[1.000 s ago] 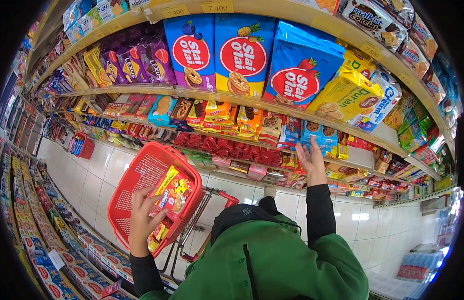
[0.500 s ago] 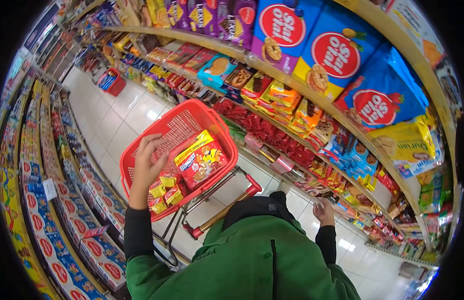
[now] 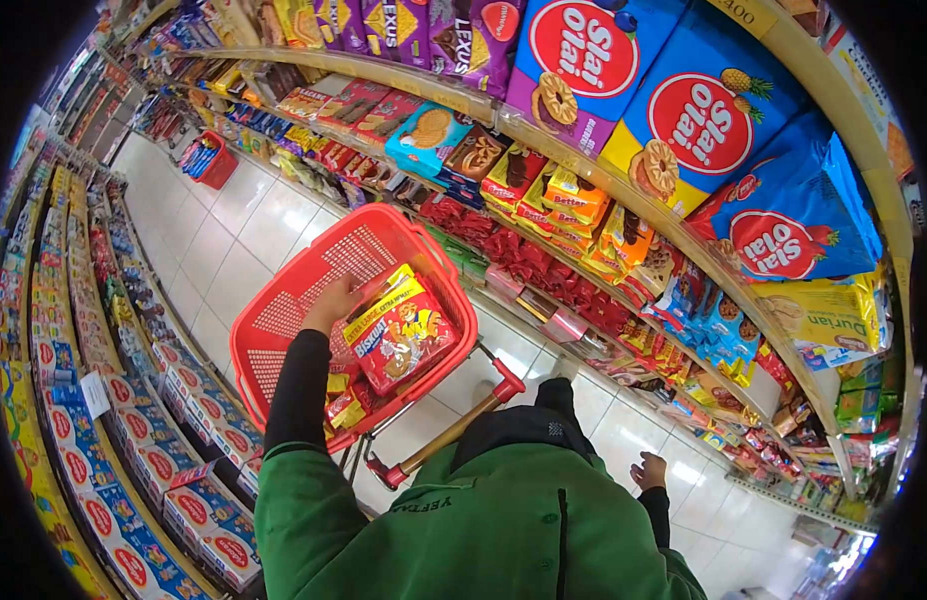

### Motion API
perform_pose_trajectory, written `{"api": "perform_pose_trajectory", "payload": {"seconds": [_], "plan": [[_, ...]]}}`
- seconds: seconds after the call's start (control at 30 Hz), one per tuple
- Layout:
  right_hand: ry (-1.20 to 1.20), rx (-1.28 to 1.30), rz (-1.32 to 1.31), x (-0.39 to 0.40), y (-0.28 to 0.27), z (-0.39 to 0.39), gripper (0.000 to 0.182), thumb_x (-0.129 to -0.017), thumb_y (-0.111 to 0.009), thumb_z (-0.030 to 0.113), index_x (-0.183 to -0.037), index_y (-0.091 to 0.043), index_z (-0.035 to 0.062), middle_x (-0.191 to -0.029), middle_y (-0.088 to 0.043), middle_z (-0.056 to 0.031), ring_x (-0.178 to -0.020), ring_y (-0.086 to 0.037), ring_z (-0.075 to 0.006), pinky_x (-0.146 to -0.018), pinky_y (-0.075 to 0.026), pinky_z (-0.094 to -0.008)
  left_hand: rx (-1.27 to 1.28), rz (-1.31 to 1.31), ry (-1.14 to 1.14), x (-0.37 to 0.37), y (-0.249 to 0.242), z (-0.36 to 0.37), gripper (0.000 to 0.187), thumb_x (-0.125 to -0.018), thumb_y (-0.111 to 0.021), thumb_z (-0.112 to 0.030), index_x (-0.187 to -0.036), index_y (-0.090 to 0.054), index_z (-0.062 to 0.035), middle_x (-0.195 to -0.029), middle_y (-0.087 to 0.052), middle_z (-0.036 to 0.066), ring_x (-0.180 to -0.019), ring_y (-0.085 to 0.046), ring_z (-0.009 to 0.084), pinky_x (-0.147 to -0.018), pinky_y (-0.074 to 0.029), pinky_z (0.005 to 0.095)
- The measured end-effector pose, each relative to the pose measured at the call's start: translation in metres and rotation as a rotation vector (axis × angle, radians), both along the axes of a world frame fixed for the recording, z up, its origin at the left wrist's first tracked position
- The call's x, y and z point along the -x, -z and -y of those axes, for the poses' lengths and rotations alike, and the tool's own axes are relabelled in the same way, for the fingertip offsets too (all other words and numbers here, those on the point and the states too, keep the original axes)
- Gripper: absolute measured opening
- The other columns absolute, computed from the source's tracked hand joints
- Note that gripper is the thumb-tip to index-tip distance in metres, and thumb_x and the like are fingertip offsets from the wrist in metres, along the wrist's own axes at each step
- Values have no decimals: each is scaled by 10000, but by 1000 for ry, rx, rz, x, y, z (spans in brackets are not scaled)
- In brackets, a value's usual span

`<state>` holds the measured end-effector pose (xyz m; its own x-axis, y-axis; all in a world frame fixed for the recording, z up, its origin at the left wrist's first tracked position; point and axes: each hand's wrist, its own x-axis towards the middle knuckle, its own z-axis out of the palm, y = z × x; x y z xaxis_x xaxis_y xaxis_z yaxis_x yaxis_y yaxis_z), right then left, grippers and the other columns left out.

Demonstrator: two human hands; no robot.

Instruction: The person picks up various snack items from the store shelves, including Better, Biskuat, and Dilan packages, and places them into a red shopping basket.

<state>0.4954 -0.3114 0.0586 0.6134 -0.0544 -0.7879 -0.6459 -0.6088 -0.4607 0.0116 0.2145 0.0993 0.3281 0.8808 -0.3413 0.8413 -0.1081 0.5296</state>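
Note:
My left hand (image 3: 333,302) reaches down into a red plastic basket (image 3: 268,305), at the top left edge of a red and yellow biscuit pack (image 3: 406,340). Its fingertips are partly hidden beside the pack, so I cannot make out whether they grip it. Smaller red and yellow packs (image 3: 351,405) lie in the basket's near part, partly covered by my forearm. Out to the right, my right hand (image 3: 648,472) hangs low beside my body with its fingers apart and nothing in it.
The basket rests on a trolley with a handle (image 3: 448,435) just before me. Shelves of biscuit packs (image 3: 698,120) curve along the right. Boxed goods (image 3: 143,425) line the left shelves. Another red basket (image 3: 215,165) stands farther along the tiled floor (image 3: 253,225).
My left hand has dropped from above the basket down to the biscuit pack inside. My right hand has moved slightly lower, and its fingers have spread.

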Motion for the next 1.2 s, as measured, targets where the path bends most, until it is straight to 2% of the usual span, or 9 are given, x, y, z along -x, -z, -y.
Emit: {"api": "perform_pose_trajectory", "payload": {"seconds": [0.13,0.17,0.27,0.5,0.6,0.7,0.83,1.0,1.2], "plan": [[-29,104,3,17,-18,0,193,-696,-528,101,-874,-498,32,-770,-492,-98,-578,-516,-232,-469,-417,-310,244,8,-49,-8,47,-9,420,-693,-577,-290,-1004,-529,-12,-930,-568,194,-860,-556,286,-739,-432,347],[-44,115,5,18,-13,7,224,-691,-539,107,-898,-490,38,-752,-497,-94,-561,-517,-234,-474,-421,-319,294,4,-47,-17,35,-3,426,-698,-572,-316,-992,-529,-11,-948,-560,202,-888,-548,289,-757,-422,351],[-55,192,-4,21,-8,19,265,-686,-548,108,-931,-472,43,-749,-501,-98,-565,-521,-238,-479,-427,-332,164,-91,-35,-24,46,7,406,-700,-565,-320,-967,-534,-16,-955,-551,212,-921,-531,298,-769,-410,361],[-182,240,6,16,-5,18,333,-677,-561,115,-977,-448,28,-784,-522,-116,-608,-557,-252,-484,-442,-352,247,-197,14,-21,48,3,308,-741,-508,-275,-968,-528,-68,-939,-556,195,-890,-538,313,-741,-418,376],[-271,230,23,10,1,10,290,-685,-564,110,-948,-450,63,-748,-499,-84,-578,-540,-225,-462,-431,-335,160,-309,89,-19,57,-1,286,-749,-500,-267,-947,-530,-62,-908,-562,194,-879,-541,314,-728,-422,379],[-323,229,79,11,-5,-6,298,-676,-571,113,-945,-451,65,-724,-506,-84,-541,-538,-209,-449,-428,-327,174,-254,63,-21,61,-1,268,-752,-496,-263,-923,-532,-61,-895,-563,194,-868,-543,319,-728,-421,383],[-376,226,124,12,-11,-17,352,-660,-578,110,-973,-442,23,-687,-534,-107,-534,-548,-200,-425,-441,-306,86,-255,101,-28,42,5,263,-746,-506,-258,-901,-522,-46,-877,-566,198,-858,-542,325,-725,-423,390],[-365,207,117,12,0,-3,309,-662,-580,111,-937,-452,54,-684,-517,-91,-513,-537,-199,-416,-429,-307,-49,-302,96,-27,43,1,307,-706,-559,-289,-883,-510,-44,-855,-574,183,-827,-549,328,-702,-431,402],[-388,181,120,9,7,4,288,-665,-581,102,-921,-453,66,-672,-507,-86,-495,-529,-200,-401,-420,-302,-149,-320,148,-25,-28,6,450,-587,-662,-350,-884,-506,-51,-877,-565,154,-821,-550,304,-686,-445,395]]}}
